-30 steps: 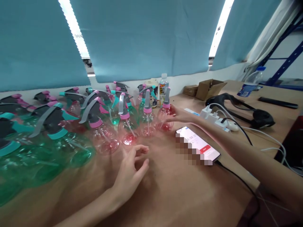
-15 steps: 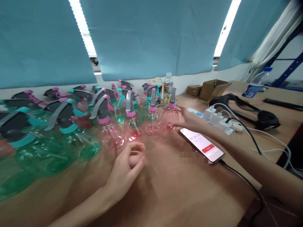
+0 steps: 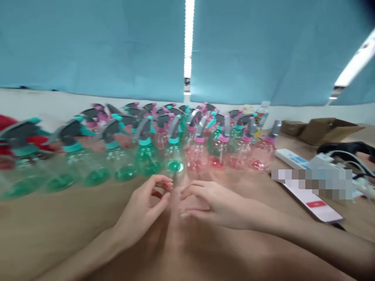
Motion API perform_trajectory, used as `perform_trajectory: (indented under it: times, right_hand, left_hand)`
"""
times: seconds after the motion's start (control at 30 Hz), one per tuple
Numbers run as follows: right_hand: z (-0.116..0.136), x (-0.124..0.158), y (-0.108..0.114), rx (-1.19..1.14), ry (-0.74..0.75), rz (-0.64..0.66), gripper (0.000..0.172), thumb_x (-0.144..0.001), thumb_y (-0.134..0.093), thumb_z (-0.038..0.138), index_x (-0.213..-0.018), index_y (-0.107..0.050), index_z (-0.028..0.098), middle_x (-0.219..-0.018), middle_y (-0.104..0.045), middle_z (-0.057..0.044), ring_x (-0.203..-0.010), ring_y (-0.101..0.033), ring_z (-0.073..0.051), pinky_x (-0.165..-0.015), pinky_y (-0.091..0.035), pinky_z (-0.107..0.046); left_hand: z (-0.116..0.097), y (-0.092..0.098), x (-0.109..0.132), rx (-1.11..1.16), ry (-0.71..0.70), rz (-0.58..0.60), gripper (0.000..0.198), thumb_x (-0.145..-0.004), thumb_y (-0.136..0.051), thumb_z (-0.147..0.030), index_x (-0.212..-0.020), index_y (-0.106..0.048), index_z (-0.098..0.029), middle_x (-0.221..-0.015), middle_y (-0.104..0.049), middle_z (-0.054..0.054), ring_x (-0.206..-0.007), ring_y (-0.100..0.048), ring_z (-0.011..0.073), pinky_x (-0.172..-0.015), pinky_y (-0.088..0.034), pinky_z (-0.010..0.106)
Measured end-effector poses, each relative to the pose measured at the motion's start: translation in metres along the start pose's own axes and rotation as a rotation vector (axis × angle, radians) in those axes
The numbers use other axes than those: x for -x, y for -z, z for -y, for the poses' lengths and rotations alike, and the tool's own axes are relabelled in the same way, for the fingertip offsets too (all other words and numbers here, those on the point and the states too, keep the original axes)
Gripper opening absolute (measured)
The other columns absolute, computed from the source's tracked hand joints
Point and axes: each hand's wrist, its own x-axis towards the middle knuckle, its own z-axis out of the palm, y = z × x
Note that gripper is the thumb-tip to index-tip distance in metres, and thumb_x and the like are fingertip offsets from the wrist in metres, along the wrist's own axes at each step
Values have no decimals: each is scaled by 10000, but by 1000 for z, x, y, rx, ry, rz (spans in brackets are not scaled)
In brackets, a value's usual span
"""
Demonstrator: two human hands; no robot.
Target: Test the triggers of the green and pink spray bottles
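Observation:
My left hand (image 3: 148, 203) hovers over the table in front of the bottles, fingers curved and thumb apart, with nothing in it. Facing it, my right hand (image 3: 209, 205) is also empty, its fingers loosely bent and slightly blurred. Just beyond the hands, a front row of spray bottles stands upright. Green ones with teal collars, such as this green spray bottle (image 3: 148, 158), fill the left and middle. Pink ones with pink collars, such as this pink spray bottle (image 3: 262, 153), stand on the right. More spray bottles are crowded behind, partly hidden.
A phone (image 3: 310, 201) lies on the table (image 3: 96, 218) at right, beside a power strip (image 3: 291, 158) with plugs and cables. An open cardboard box (image 3: 328, 130) and a labelled drink bottle (image 3: 260, 117) stand farther back. Something red (image 3: 7, 125) shows at far left.
My right hand has left the rightmost pink spray bottle and come in beside my left hand. The view has turned left, showing more green bottles.

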Motion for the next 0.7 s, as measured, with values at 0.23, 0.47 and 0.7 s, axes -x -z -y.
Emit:
perform_trajectory:
  times: [0.23, 0.47, 0.7]
  right_hand:
    - [48, -112, -71, -133, 177, 51, 174, -873, -664, 270, -1023, -636, 187, -1073, -697, -75, -998, -659, -213, -872, -532, -359]
    - [80, -191, -132, -381, 226, 28, 300, -869, -663, 277, -1148, -605, 185, -1152, -683, -98, -1028, -668, -218, -900, -539, -402]
    - [103, -230, -168, -443, 239, 18, 474, -870, -655, 263, -1328, -532, 247, -1339, -592, -98, -1190, -584, -242, -988, -489, -471]
  left_hand:
    - [34, 84, 61, -45, 137, -176, 141, -883, -504, -325, -961, -564, -224, -922, -658, 36, -750, -676, 189, -613, -545, 285]
    - [89, 178, 104, -183, 284, -659, 229, -767, -580, -378, -892, -565, -187, -913, -651, 65, -897, -650, 242, -736, -526, 347]
    - [126, 251, 99, -269, 418, -871, 469, -718, -641, -447, -1072, -518, -165, -1156, -609, 151, -1089, -606, 303, -879, -495, 430]
